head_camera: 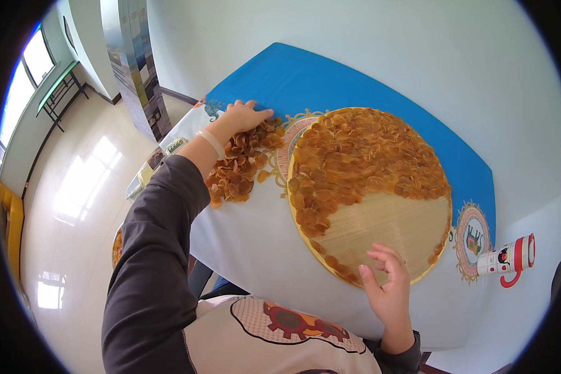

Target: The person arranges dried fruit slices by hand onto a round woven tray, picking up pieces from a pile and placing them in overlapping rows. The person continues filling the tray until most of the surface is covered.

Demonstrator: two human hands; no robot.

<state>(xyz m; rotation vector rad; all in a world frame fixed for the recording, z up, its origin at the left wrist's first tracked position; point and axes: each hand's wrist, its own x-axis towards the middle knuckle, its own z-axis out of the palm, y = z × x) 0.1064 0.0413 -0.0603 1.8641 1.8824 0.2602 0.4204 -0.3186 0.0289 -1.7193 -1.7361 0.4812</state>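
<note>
My left hand (247, 116) reaches to the far end of a loose pile of thin, translucent brown slices (236, 175). Its fingers are spread and its palm side is hidden. A round, shallow, woven tray (383, 224) with a yellow rim lies right of the pile. Overlapping brown slices (360, 149) cover its far part and left side, and a few line its near rim. Bare weave shows in the middle and near part. Over the tray's near rim is my right hand (387, 285), fingers bent and apart, with nothing visible in it.
A blue and white patterned tablecloth (266, 243) covers the table. A cup with a red lid and handle (507, 257) stands at the right. Clear containers (152, 163) are partly hidden beyond my left forearm. Part of another slice-filled container (117, 248) shows below left. A wall borders the far side.
</note>
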